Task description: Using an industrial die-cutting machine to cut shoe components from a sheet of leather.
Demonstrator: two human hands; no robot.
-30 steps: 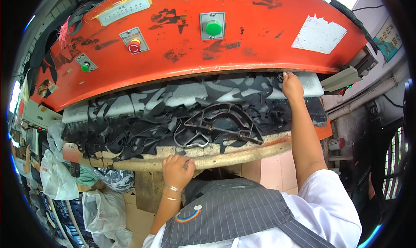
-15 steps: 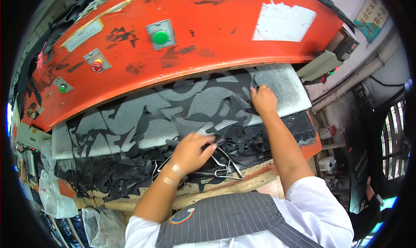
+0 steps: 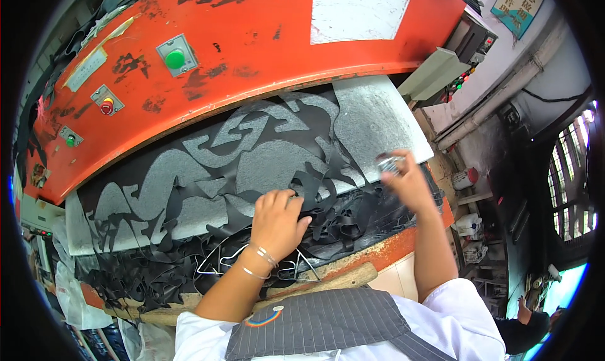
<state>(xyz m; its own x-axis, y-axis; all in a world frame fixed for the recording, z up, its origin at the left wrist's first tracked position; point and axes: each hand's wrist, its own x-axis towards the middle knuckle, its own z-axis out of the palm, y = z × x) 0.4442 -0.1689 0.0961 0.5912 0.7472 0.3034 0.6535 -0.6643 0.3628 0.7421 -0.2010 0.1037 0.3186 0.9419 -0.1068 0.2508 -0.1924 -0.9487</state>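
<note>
My left hand point(image 3: 277, 225) lies over the near edge of a black cut-out sheet point(image 3: 302, 131), fingers stretched and thumb apart. Shapes have been cut from this sheet, and the grey pad point(image 3: 378, 124) shows through the gaps. Off the sheet's right side, over the pad's near right part, my right hand point(image 3: 409, 183) is closed on a small shiny silvery object point(image 3: 391, 163). Motion blur hides its exact kind. Bent metal strips point(image 3: 217, 260) lie below my left wrist among tangled black scraps point(image 3: 157, 266).
A large orange machine beam point(image 3: 252, 52) spans the far side, with a green button point(image 3: 175, 59) and a red knob point(image 3: 106, 107). A control box point(image 3: 435, 74) juts out at right. A wooden bar point(image 3: 334, 279) runs along the near edge. Another person's dark sleeve point(image 3: 532, 331) shows lower right.
My right hand has moved off the sheet toward the near right, and the silvery object now shows in it. My left hand has moved onto the sheet's near edge. The whole view has shifted.
</note>
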